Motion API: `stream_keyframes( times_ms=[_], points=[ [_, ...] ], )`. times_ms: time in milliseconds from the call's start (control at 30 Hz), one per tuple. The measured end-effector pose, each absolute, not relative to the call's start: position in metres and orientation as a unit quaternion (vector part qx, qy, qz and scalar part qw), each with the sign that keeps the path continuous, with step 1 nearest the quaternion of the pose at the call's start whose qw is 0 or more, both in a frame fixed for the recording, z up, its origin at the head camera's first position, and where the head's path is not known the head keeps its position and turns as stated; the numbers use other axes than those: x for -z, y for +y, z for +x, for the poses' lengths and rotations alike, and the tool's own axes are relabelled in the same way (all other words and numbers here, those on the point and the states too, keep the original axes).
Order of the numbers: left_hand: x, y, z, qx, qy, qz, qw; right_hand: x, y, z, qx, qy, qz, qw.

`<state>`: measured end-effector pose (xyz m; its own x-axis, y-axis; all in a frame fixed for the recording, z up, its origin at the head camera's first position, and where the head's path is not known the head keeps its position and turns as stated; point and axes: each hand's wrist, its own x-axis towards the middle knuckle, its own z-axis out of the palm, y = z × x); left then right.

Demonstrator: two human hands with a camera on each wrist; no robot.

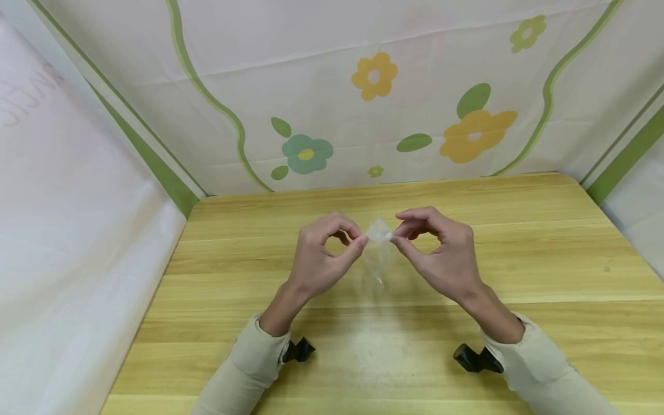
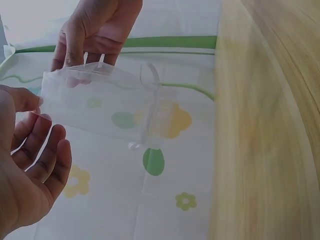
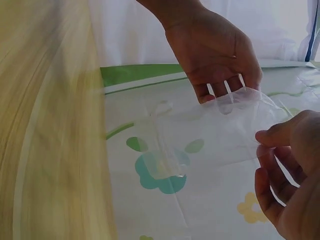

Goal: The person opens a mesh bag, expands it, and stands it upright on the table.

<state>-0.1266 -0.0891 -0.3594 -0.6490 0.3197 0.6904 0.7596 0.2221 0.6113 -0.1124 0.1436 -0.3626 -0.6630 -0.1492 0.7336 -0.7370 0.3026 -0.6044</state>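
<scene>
A clear, thin plastic bag or sleeve (image 1: 379,233) hangs between the two hands above the table. On one side of its upper edge the left hand (image 1: 324,253) pinches it between thumb and index finger; the right hand (image 1: 441,253) pinches the opposite side the same way. In the left wrist view the see-through plastic (image 2: 100,100) spans from the near left hand (image 2: 32,160) to the right hand (image 2: 97,35). The right wrist view shows the plastic (image 3: 215,132) with a strip across its lower part, the right hand (image 3: 292,170) close by and the left hand (image 3: 215,55) beyond.
A wooden table (image 1: 233,288) lies beneath the hands. Behind it stands a white cloth wall (image 1: 321,86) with printed flowers and green lines, and more cloth hangs at both sides. A black piece (image 1: 300,350) shows by the left cuff, another (image 1: 474,358) by the right.
</scene>
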Motion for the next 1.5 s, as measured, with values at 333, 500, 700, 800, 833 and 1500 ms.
stream_keyframes(
  times_ms=[333, 500, 700, 800, 833, 1500],
  points=[
    [0.3616, -0.0872, -0.1265, 0.513, -0.754, -0.363, 0.192, 0.3618, 0.1410, -0.1096, -0.539, -0.748, 0.284, 0.265],
    [0.3625, -0.0851, -0.1262, 0.512, -0.755, -0.369, 0.179, 0.3627, 0.1379, -0.1073, -0.563, -0.736, 0.275, 0.256],
    [0.3616, -0.0844, -0.1261, 0.504, -0.747, -0.382, 0.206, 0.3630, 0.1391, -0.1083, -0.548, -0.743, 0.278, 0.265],
    [0.3619, -0.0847, -0.1269, 0.496, -0.748, -0.387, 0.214, 0.3624, 0.1391, -0.1086, -0.533, -0.750, 0.285, 0.271],
    [0.3621, -0.0849, -0.1273, 0.493, -0.749, -0.388, 0.215, 0.3621, 0.1391, -0.1087, -0.527, -0.752, 0.287, 0.272],
    [0.3614, -0.0862, -0.1293, 0.468, -0.760, -0.395, 0.215, 0.3608, 0.1390, -0.1090, -0.529, -0.744, 0.293, 0.286]
  ],
)
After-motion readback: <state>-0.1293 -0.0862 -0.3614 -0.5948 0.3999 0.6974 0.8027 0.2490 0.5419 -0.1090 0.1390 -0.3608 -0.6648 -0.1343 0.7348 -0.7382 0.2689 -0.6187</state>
